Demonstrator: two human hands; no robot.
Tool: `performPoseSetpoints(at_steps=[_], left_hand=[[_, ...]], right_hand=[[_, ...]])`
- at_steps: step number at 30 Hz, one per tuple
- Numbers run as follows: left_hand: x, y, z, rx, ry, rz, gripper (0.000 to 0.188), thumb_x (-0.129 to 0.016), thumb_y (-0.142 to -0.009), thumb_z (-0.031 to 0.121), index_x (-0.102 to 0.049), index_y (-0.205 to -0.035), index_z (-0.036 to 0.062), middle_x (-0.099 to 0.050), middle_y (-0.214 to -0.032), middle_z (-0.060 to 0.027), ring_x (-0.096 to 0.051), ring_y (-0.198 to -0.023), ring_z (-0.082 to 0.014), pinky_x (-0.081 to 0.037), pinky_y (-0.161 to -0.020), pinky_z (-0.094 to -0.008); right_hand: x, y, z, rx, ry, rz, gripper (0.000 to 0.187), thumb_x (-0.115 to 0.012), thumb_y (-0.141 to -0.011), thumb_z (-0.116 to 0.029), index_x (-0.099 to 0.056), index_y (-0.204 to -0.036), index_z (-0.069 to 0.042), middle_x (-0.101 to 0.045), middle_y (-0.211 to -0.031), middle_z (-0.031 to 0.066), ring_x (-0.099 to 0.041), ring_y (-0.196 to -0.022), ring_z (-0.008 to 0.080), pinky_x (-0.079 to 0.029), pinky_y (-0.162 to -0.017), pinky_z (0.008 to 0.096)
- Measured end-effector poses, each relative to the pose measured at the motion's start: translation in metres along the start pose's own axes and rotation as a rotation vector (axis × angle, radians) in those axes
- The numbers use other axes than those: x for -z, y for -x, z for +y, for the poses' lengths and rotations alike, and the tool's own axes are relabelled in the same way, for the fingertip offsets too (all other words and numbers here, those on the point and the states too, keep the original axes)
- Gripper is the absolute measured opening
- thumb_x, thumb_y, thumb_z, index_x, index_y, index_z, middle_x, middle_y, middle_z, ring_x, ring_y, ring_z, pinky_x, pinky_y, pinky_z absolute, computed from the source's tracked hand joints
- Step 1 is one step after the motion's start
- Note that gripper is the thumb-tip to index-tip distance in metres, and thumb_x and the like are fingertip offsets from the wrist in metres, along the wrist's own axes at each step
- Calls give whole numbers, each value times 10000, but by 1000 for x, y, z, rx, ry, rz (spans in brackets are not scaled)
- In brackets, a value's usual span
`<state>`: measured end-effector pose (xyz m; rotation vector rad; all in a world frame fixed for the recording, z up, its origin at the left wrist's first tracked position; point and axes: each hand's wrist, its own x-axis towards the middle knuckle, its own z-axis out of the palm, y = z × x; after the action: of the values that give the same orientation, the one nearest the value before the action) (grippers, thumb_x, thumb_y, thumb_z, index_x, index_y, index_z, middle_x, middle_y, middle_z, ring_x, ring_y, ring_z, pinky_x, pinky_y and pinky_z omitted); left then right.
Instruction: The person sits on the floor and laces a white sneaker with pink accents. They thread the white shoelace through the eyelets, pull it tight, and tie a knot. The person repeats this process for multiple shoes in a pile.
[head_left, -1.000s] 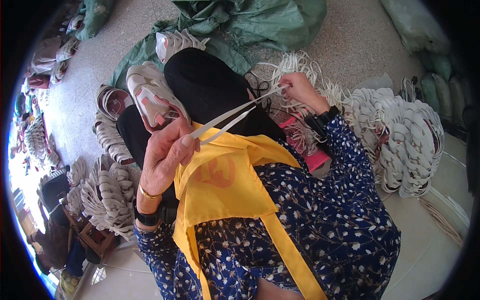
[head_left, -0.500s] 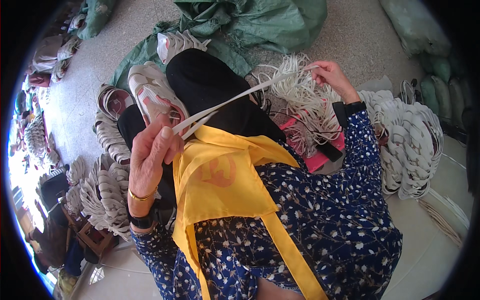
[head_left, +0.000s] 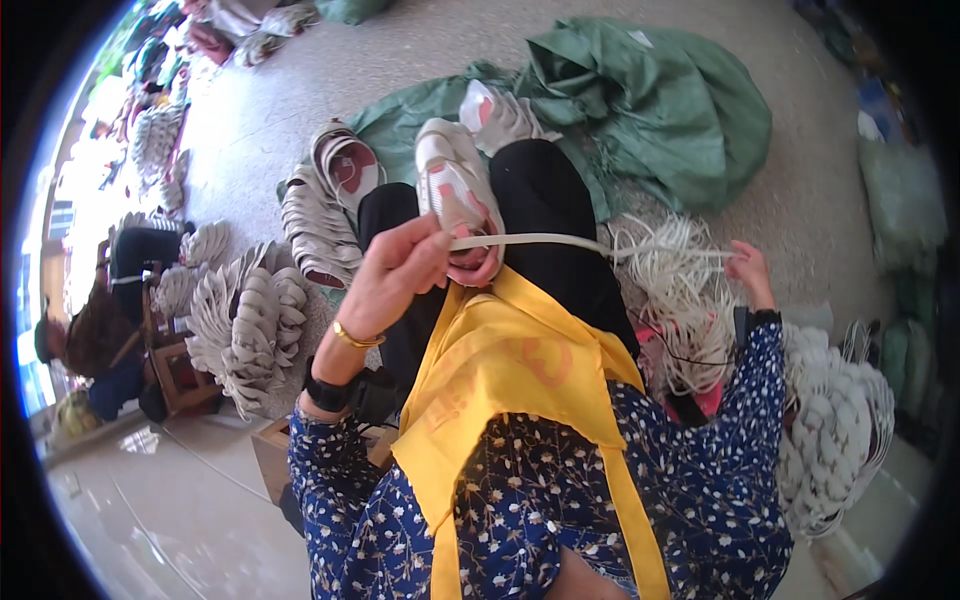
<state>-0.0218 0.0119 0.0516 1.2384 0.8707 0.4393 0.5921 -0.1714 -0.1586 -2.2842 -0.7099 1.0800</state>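
Seated figure, head view. I see the left hand [head_left: 400, 275] pinching one end of a flat white lace [head_left: 530, 240] against the white-and-pink shoe [head_left: 455, 195] resting on the lap; its fingers are narrow, closed on the lace. The right hand [head_left: 750, 270] has travelled outward from a second ago and now grips the far end beside the bundle of loose laces [head_left: 680, 300] on the floor, fingers closed on it. The lace, slack before, now runs taut between both hands: I judge one lace drawn free for threading. Stacked shoe uppers [head_left: 245, 320] lie left; a green sack [head_left: 660, 100] lies beyond.
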Motion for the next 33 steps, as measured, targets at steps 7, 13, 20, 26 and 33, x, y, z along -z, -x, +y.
performPoseSetpoints(at_steps=[7,13,20,26,33], left_hand=[[-32,-9,-25,-279,-314,122,170,-623,-1006,127,-597,-925,-21,-580,-694,-51,-554,-623,-105,-496,-626,-272],[-46,-6,-20,-385,-497,175,142,-675,-940,116,-608,-913,-7,-618,-695,-177,-642,-633,-369,-501,-612,-396],[-39,1,-39,-372,-455,246,146,-682,-940,122,-599,-932,2,-629,-738,-154,-651,-653,-324,-498,-607,-386],[-15,-15,-47,-464,-734,635,203,-721,-876,100,-544,-936,20,-522,-816,-113,-556,-671,-284,-475,-612,-374],[-6,-28,-79,-416,-646,671,171,-696,-874,35,-545,-952,23,-513,-843,-105,-592,-667,-261,-487,-613,-372]], right_hand=[[-132,127,-248,615,-100,-497,423,-661,-916,-6,-602,-1334,-35,-712,-1221,61,-612,-675,40,-519,-612,206],[-210,198,-306,645,-291,-1058,331,-640,-955,13,-606,-1284,-2,-707,-1115,47,-656,-839,71,-561,-734,228],[-229,197,-311,787,-29,-894,84,-708,-932,-28,-705,-1003,18,-695,-910,8,-630,-802,57,-522,-694,222],[-254,177,-330,1073,65,-415,59,-735,-887,-36,-712,-932,-4,-660,-829,56,-606,-679,111,-489,-612,266],[-275,169,-331,1139,105,-400,87,-721,-837,-25,-653,-886,-5,-626,-784,106,-647,-668,235,-512,-605,349]])
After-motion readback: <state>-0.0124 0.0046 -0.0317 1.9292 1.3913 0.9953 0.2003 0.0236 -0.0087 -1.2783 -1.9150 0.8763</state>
